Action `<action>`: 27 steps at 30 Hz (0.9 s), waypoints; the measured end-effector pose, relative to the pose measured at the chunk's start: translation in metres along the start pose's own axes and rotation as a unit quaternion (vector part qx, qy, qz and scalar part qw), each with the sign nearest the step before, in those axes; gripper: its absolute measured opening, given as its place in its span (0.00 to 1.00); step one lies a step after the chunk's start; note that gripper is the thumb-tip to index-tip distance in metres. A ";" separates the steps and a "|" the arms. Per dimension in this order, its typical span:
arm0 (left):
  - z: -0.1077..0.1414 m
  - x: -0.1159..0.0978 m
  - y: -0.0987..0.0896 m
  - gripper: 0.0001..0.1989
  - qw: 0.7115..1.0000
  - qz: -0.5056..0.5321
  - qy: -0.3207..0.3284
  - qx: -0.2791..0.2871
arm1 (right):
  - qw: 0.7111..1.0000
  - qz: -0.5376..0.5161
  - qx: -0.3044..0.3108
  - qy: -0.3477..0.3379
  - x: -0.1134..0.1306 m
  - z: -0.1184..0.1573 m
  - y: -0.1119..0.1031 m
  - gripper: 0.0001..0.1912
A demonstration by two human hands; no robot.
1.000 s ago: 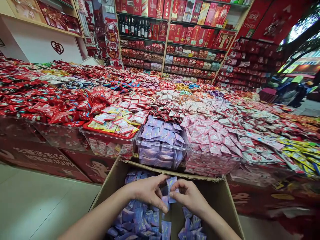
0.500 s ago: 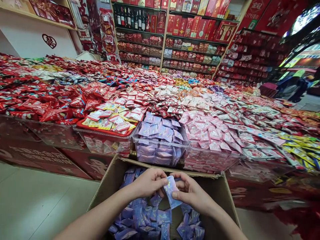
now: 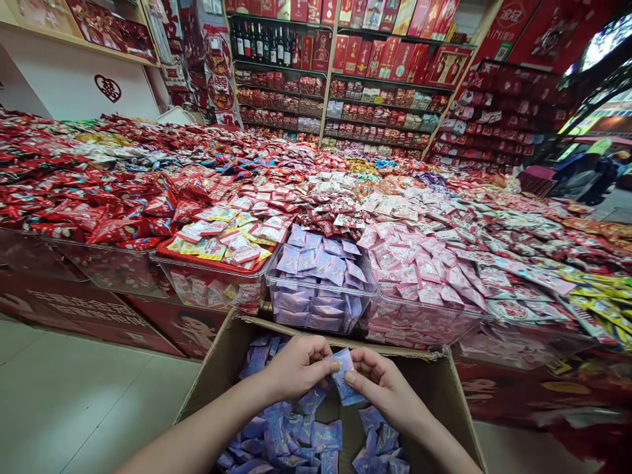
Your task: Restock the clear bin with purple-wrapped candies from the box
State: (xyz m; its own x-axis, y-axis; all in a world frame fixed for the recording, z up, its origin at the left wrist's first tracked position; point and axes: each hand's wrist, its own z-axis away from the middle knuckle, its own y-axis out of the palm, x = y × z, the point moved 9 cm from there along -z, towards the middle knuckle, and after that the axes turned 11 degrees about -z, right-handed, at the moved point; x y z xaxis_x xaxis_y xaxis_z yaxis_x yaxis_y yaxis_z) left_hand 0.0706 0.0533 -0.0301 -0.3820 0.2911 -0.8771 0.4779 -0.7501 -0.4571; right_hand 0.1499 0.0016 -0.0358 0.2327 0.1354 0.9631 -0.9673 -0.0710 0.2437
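A small blue-purple candy packet (image 3: 347,383) is pinched between both hands above an open cardboard box (image 3: 214,359). My left hand (image 3: 302,366) grips its left edge with thumb and fingers. On the right side, my right hand (image 3: 382,382) presses its thumb on the packet's front, the fingers curled behind. More blue-purple packets (image 3: 281,431) lie loose in the box, in a bigger heap on the left and a smaller heap (image 3: 379,442) on the right. Just beyond the box stands a clear plastic bin (image 3: 322,293) holding similar lilac packets in rows.
Left of the lilac bin is a bin of yellow and pink packets with a red rim (image 3: 207,262). Pink packets (image 3: 424,266) fill the bin to its right. Many red packets (image 3: 118,220) spread across the display. Shelves with wine bottles (image 3: 259,43) and red boxes stand behind.
Both hands still hold the packet, which has tilted slightly, and the right fingers have shifted a little. The whole view has moved slightly, so the scene sits a bit further right.
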 end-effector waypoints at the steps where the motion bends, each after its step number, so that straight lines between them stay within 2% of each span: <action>1: 0.000 -0.001 0.000 0.11 1.000 0.001 0.000 0.000 | 1.000 0.015 -0.005 -0.004 0.000 0.000 -0.001 0.11; 6: 0.000 -0.001 0.002 0.12 0.998 0.060 -0.002 0.010 | 0.999 0.027 -0.036 -0.023 0.002 0.000 -0.007 0.10; 14: -0.002 0.005 0.000 0.12 0.995 0.094 -0.009 -0.012 | 0.998 -0.035 -0.057 0.008 0.002 -0.002 -0.007 0.13; 19: -0.002 0.003 0.002 0.12 1.000 0.021 0.016 -0.006 | 0.998 -0.003 -0.054 0.008 -0.004 -0.002 -0.008 0.12; 27: -0.001 0.000 0.000 0.10 0.997 -0.069 0.028 -0.017 | 0.985 0.160 -0.053 -0.033 -0.002 -0.002 -0.009 0.12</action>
State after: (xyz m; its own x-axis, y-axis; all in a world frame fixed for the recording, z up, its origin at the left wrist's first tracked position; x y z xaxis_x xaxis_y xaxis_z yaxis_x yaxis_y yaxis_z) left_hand 0.0713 0.0540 -0.0301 -0.4014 0.4233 -0.8122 0.4514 -0.6802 -0.5776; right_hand 0.1582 0.0038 -0.0398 -0.0823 0.0586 0.9949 -0.9966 0.0048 -0.0827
